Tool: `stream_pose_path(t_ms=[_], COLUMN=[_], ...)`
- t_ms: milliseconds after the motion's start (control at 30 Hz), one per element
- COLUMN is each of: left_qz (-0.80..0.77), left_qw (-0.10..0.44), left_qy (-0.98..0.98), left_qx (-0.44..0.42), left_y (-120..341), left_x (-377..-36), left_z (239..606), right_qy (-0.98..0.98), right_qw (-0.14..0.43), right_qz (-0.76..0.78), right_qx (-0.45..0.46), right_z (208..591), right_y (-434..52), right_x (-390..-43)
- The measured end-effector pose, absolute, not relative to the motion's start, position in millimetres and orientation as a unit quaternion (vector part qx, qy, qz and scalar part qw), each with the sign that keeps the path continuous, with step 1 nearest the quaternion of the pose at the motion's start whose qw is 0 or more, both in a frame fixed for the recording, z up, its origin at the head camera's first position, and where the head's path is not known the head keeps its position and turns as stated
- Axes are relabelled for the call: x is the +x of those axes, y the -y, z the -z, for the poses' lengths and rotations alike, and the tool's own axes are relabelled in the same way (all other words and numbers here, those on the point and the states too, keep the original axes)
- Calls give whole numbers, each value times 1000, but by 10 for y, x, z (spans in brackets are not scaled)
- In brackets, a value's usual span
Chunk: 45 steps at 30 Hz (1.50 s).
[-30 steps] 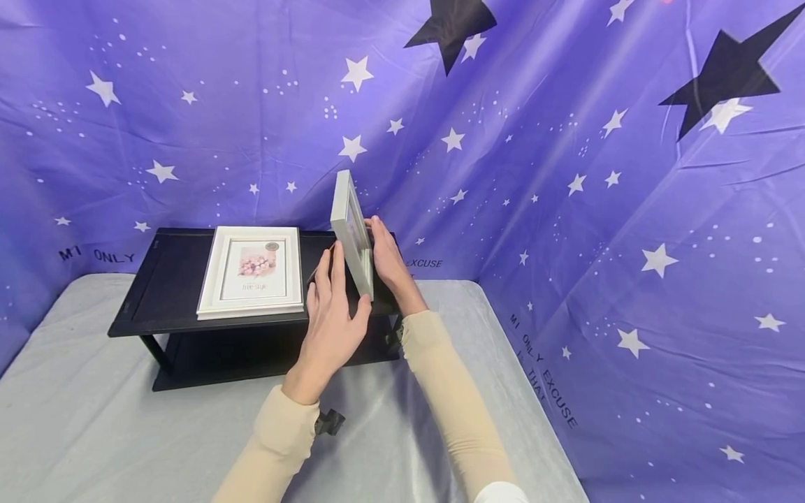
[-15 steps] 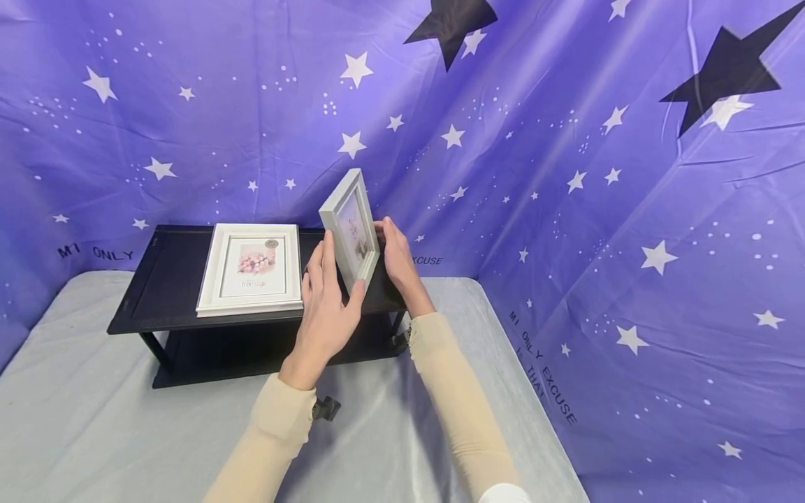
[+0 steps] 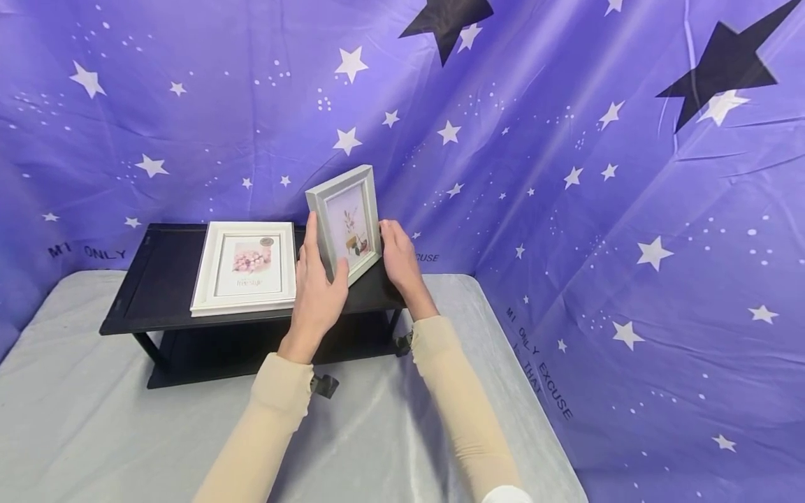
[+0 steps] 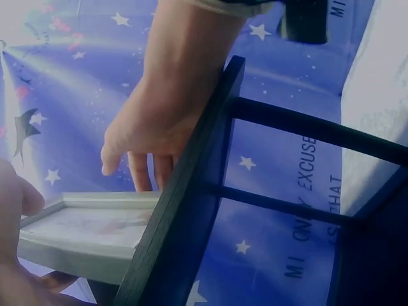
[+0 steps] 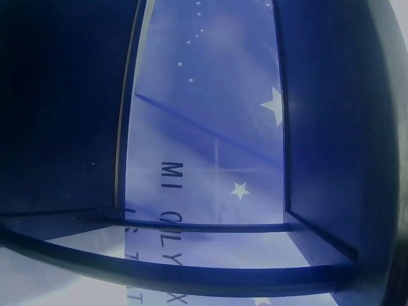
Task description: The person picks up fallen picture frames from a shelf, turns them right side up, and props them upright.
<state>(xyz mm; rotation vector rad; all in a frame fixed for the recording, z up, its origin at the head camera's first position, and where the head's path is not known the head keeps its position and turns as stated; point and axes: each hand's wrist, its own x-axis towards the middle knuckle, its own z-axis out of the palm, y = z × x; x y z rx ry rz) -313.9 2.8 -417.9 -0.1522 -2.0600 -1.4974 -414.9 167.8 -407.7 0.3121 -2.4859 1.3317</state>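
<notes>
Two mostly straight-fingered hands, the left hand (image 3: 316,290) and right hand (image 3: 400,260), brace the grey picture frame (image 3: 348,225) at centre, over the black shelf (image 3: 157,279), apparently angling it, which next calls for steady support.

Purple curtain (image 3: 591,230) — far side and right: white stars (image 3: 655,253) scattered, black stars (image 3: 723,72) high, lettering (image 3: 556,393) low. Grey cloth (image 3: 94,419) — near.

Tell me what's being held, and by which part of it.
The grey picture frame is held by its left side edge in the left hand; the right hand, uncurled, is at its right side edge.
</notes>
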Motion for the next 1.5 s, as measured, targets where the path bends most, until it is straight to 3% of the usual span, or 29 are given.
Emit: stream_pose_path(t_ms=[433,867,1500], left_qz=[636,650,684], left_qw=[308,340,325], left_qy=[703,677,650], left_qx=[-78,-63,-62], left_y=[-72,-35,-32], left_x=[-3273,-3428,-3564], left_z=[4102,4147,4156], right_qy=[876,876,873], right_qw=[190,183,196], right_qz=[-433,-437,-439], right_qx=[93,87,78], right_z=[4108,4108,4157], right_y=[-1725,-1749,-1883], right_x=[-4042,-3928,-3794])
